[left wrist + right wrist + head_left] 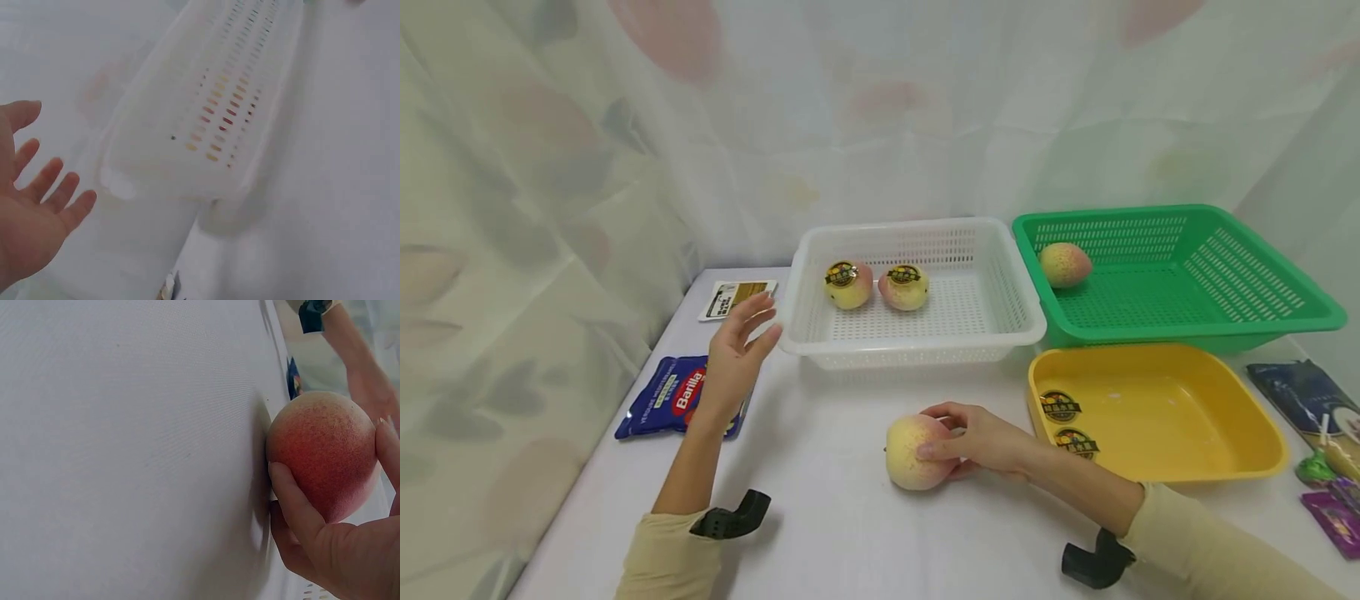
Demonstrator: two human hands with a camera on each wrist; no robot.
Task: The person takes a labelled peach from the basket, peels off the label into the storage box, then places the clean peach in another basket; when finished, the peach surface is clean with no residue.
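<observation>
A pink-yellow mango [913, 450] [322, 450] lies on the white table, and my right hand [970, 440] [325, 531] grips it from the right side, fingers curled round it. My left hand [737, 350] [34, 212] hovers open, fingers spread, just left of the white basket [1000, 333] [187, 125], touching nothing. Two mangoes with round stickers [848, 284] [904, 287] sit at the back of that basket. A third, unstickered mango [1064, 264] lies in the green basket [1262, 321].
A yellow tray [1195, 467] with two round stickers [1067, 423] on its inner wall stands right of the held mango. A blue Barilla packet [670, 404] and a small card [736, 297] lie at the left. Snack packets [1322, 433] crowd the right edge. Curtain hangs behind.
</observation>
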